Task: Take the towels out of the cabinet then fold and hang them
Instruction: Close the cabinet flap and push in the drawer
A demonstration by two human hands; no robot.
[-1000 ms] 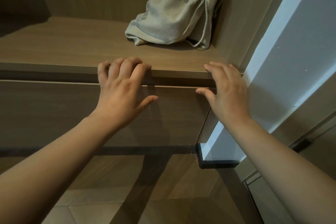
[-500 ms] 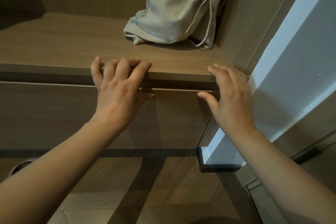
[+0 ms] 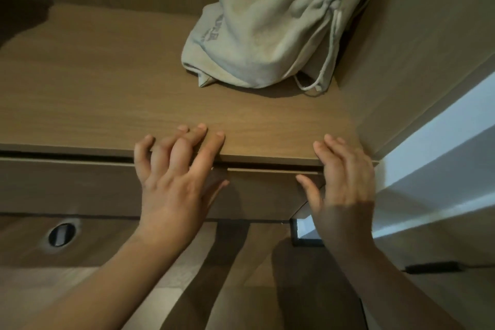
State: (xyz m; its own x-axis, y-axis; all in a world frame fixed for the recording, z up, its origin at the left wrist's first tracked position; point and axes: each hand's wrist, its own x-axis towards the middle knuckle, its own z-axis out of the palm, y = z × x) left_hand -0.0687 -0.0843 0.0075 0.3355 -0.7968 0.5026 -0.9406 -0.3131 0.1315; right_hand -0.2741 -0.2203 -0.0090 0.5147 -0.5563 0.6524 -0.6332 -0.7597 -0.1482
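Note:
I face a wooden cabinet with a shelf (image 3: 107, 94) above a drawer front (image 3: 67, 185). My left hand (image 3: 176, 182) rests at the shelf's front edge, fingers spread and laid over the top, thumb down on the drawer front. My right hand (image 3: 342, 185) is at the right end of the same edge, fingers apart, thumb against the drawer front. Neither hand holds anything. A thin dark gap runs between shelf and drawer. A pale grey drawstring cloth bag (image 3: 267, 29) leans in the shelf's back right corner. No towel shows.
The cabinet's right side wall (image 3: 415, 35) rises beside the bag. A white wall (image 3: 442, 155) lies further right. Below the drawer is a wood panel with a round recessed pull (image 3: 61, 234). Floor shows under my forearms.
The view has tipped down and closer, so the shelf top and the round pull below now show. Both hands stay at the shelf edge; my left fingers have stretched further over the top.

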